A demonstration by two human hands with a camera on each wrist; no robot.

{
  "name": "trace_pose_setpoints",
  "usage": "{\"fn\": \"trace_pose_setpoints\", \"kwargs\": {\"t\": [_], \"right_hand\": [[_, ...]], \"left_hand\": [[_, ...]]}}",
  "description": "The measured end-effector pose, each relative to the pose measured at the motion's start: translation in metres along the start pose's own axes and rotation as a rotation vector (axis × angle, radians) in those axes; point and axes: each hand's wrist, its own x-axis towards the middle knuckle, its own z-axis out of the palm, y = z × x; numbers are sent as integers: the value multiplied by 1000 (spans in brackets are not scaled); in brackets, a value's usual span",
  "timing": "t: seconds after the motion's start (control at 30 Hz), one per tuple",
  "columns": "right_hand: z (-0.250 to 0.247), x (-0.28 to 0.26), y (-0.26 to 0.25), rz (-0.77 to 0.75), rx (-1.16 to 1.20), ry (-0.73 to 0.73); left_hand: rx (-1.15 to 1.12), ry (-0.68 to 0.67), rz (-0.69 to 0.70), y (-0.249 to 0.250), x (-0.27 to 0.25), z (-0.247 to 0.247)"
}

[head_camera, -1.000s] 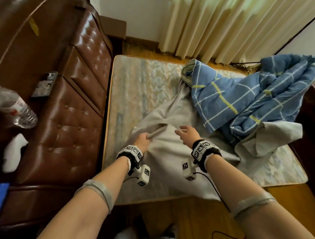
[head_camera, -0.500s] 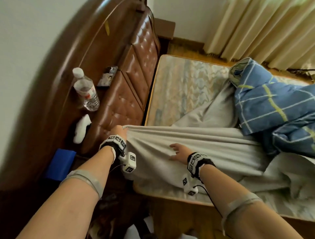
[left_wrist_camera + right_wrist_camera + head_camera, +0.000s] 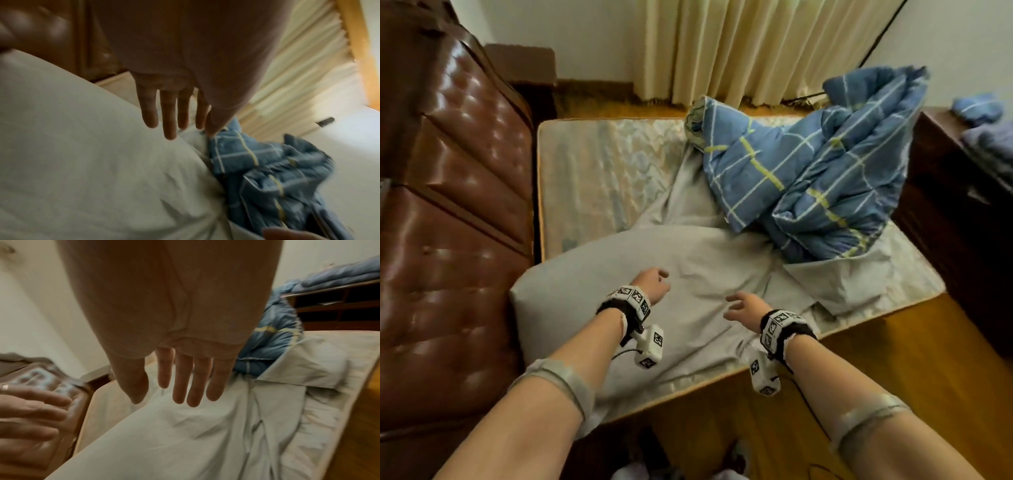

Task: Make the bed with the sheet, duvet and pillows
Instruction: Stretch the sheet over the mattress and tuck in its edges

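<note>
A grey sheet [image 3: 698, 274] lies crumpled over the near half of the patterned mattress [image 3: 599, 171], one corner pulled over the near left corner by the headboard. A blue checked duvet [image 3: 808, 164] is heaped on the far right of the bed. My left hand [image 3: 654, 282] hovers over the sheet with fingers straight [image 3: 168, 120], holding nothing. My right hand [image 3: 739, 305] hangs just above the sheet to the right, fingers spread [image 3: 185, 386] and empty. Folded blue bedding [image 3: 983, 126] lies on the dresser at right.
A brown padded leather headboard [image 3: 455, 222] stands along the left. A dark wooden dresser [image 3: 955, 212] stands at the bed's right end. Cream curtains [image 3: 739, 48] hang behind. Wooden floor [image 3: 876, 359] runs along the near side.
My left hand has let go of the sheet corner it pulled toward the headboard. Both hands now hover open over the sheet. The view has swung back toward the bed.
</note>
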Motion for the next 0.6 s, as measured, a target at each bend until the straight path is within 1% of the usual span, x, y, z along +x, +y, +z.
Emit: {"fn": "trace_pose_setpoints", "kwargs": {"t": [0.03, 0.1, 0.2, 0.37, 0.5, 0.6], "right_hand": [[-15, -7, 21, 15, 31, 20], [-45, -20, 66, 41, 113, 56], [-90, -36, 140, 56, 210, 116], [-163, -57, 264, 92, 326, 233], [-208, -64, 352, 174, 345, 298], [-237, -54, 408, 260, 400, 320]], "left_hand": [[19, -56, 61, 25, 1, 22], [65, -125, 149, 72, 1, 65], [192, -192, 228, 137, 3, 129], [349, -187, 296, 234, 8, 234], [424, -193, 357, 298, 10, 307], [505, -232, 361, 336, 29, 350]]}}
